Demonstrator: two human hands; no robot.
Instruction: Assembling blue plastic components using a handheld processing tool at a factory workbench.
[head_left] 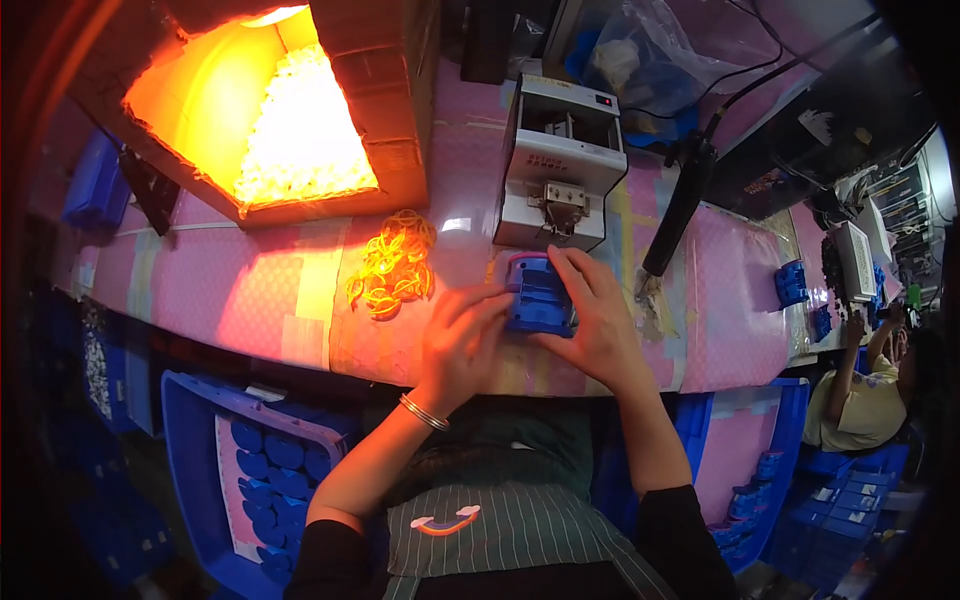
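A: Left side first: what do you have?
B: A blue tray [188,450], well left of the machine [562,120] and nearer you. Then the lit box [405,100], left of the machine, and yellow rings [390,268], left and slightly nearer you.
A: Your hands?
B: Your left hand [463,345], before the machine and a little left, has bent fingers at the case's left edge; I can't tell if they pinch anything. The blue case [543,296] sits right before the machine, hollows showing. Your right hand [597,322] grips its right side.
A: Doing it well?
B: I'd hold that right grip steady, fingertips off the hollows, and press lightly with your left so the case won't tip. Mind the black tube [683,205], right of the machine.
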